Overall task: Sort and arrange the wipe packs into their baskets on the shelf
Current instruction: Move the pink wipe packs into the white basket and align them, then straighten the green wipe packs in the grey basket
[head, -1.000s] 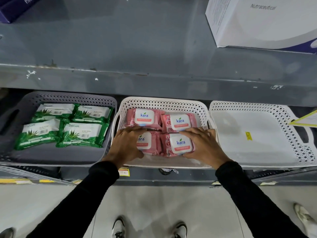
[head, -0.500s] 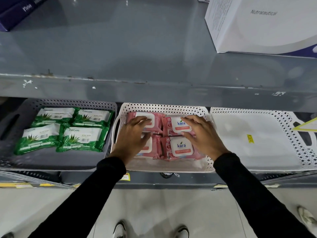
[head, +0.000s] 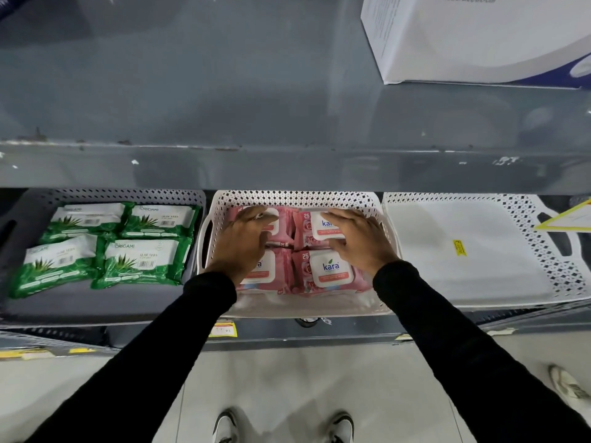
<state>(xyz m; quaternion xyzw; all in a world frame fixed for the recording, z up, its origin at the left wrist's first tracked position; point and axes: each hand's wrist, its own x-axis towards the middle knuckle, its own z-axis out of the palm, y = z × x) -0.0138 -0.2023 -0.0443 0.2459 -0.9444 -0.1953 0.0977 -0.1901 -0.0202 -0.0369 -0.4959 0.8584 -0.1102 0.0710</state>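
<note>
Several pink "kara" wipe packs lie flat, two rows deep, in the middle white perforated basket. My left hand lies flat on the back-left pink pack and partly covers the front-left one. My right hand rests with spread fingers on the back-right pink pack. Neither hand grips a pack. Several green "Origami" aloe vera packs lie in the grey basket to the left. The white basket on the right holds no packs, only a small yellow sticker.
The upper shelf's grey front lip overhangs the baskets' back edges. A large white box stands on that upper shelf at the right. A yellow-edged card pokes in at the far right. My shoes stand on the pale floor below.
Both hands have slid from the front pink packs toward the back row of the middle basket. The view has tilted slightly, with the baskets lower in frame.
</note>
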